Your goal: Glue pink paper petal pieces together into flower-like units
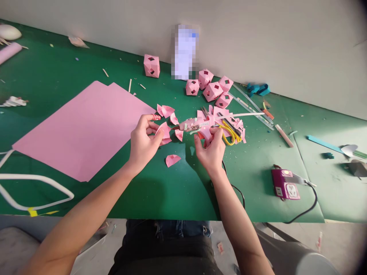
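Observation:
My left hand (145, 142) pinches a folded pink paper piece (164, 131) between thumb and fingers. In my right hand (211, 151) is a pink hot glue gun (197, 124), its nozzle pointing left and touching or very near the paper; a white glue stick (243, 114) juts from its back. Several other folded pink pieces lie around the hands, one of them a loose piece (172, 160) in front. Yellow-handled scissors (229, 133) rest on pink paper scraps (239, 124) just right of the glue gun. My fingers partly hide the gun's handle.
Large pink paper sheets (80, 133) cover the left side of the green table (137, 202). Several pink paper polyhedra (212, 91) and a blurred phone (185, 51) are by the wall. Clear glue sticks (252, 107) lie behind right; a purple power socket (285, 184) with a cord sits at right.

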`<act>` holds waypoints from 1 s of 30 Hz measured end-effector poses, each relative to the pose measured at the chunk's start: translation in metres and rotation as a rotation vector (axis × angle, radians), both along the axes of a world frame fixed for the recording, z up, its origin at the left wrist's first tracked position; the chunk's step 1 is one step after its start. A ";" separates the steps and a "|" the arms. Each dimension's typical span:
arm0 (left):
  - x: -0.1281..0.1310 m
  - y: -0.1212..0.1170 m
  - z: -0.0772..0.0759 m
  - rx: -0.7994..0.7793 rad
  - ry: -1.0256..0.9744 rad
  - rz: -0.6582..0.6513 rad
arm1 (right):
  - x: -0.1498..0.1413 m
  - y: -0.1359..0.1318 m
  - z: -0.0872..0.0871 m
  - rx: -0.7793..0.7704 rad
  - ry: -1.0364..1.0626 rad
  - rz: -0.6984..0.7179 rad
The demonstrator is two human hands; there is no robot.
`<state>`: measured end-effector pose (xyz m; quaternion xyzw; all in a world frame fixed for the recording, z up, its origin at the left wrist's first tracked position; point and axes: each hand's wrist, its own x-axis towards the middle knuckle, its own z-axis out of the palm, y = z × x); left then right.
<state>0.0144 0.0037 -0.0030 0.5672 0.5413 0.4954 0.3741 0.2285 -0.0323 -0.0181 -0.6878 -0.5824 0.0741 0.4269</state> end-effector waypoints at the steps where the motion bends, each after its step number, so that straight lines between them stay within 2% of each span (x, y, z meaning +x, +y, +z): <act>1: 0.000 0.000 0.000 -0.007 -0.008 -0.002 | 0.000 0.000 -0.001 -0.005 0.001 0.002; 10: 0.001 -0.001 0.004 -0.003 0.010 0.006 | -0.005 -0.004 -0.001 0.038 -0.109 -0.035; 18: 0.000 0.000 -0.002 0.031 0.013 0.025 | -0.005 -0.004 -0.004 0.103 -0.207 -0.056; 23: 0.000 0.002 -0.002 0.049 0.028 0.038 | -0.001 -0.003 -0.003 0.121 -0.282 -0.117; 27: 0.001 0.003 -0.001 0.048 0.018 0.040 | 0.003 -0.001 -0.002 0.109 -0.242 -0.162; 30: 0.001 0.002 0.000 0.041 0.017 0.031 | 0.001 -0.001 -0.002 0.105 -0.175 -0.119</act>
